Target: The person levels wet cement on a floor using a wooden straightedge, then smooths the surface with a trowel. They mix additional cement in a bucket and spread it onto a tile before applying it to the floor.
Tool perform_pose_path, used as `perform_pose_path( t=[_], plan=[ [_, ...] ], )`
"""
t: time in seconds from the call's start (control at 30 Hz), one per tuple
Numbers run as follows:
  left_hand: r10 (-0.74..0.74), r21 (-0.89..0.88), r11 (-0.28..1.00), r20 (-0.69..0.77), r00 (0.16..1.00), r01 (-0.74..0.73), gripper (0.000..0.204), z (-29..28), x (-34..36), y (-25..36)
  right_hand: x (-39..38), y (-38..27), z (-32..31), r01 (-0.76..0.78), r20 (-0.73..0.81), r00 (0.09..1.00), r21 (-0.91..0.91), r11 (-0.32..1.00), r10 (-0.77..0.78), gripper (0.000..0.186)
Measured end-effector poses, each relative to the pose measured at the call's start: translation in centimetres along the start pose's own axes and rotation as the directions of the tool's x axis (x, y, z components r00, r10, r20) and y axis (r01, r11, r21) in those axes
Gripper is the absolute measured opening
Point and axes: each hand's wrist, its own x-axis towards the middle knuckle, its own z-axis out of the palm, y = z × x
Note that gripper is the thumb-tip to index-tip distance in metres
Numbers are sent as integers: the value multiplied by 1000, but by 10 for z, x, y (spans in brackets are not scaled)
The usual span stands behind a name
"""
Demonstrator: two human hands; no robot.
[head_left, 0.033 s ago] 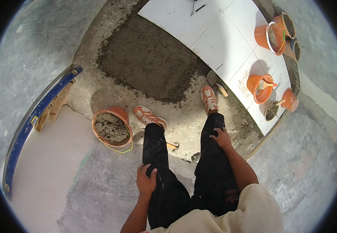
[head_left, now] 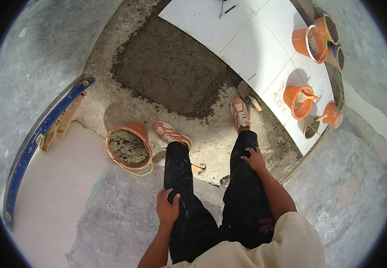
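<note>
I sit or crouch with both hands on my black trousers. My left hand (head_left: 168, 207) rests open on my left thigh, holding nothing. My right hand (head_left: 255, 158) lies open on my right leg near the knee, fingers apart. Left of my feet is an orange bucket of grey mortar (head_left: 126, 147) with a green handle. Beyond my sneakers lies a rough rectangle of wet mortar (head_left: 166, 71). A trowel (head_left: 256, 102) with a pale wooden handle lies by my right shoe. A hammer (head_left: 199, 167) is partly visible between my legs.
White floor tiles (head_left: 238, 35) span the upper right, with several orange buckets (head_left: 305, 42) along their right side and a brush (head_left: 306, 97) in one. A long blue level (head_left: 24, 165) and wooden pieces (head_left: 62, 125) are by the left wall. Small dark tools (head_left: 227, 11) lie on the tiles.
</note>
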Motion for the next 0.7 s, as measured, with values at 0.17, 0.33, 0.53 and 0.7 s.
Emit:
perform_pose_path(
  t=[0.17,0.33,0.53,0.7],
  plan=[
    [5,-32,999,-8,1000,-5,40,-10,7,3,-7,-5,12,-16,-41,999,30,999,17,64],
    [70,5,998,-23,997,-70,38,3,18,8,11,6,10,-39,-29,999,63,997,41,62],
    [0,50,999,-28,1000,1,36,11,11,28,9,-9,-9,-83,-15,996,83,993,85,61],
    [11,121,993,-6,1000,-10,38,30,10,44,10,15,-18,-138,73,989,183,973,127,59]
  ],
)
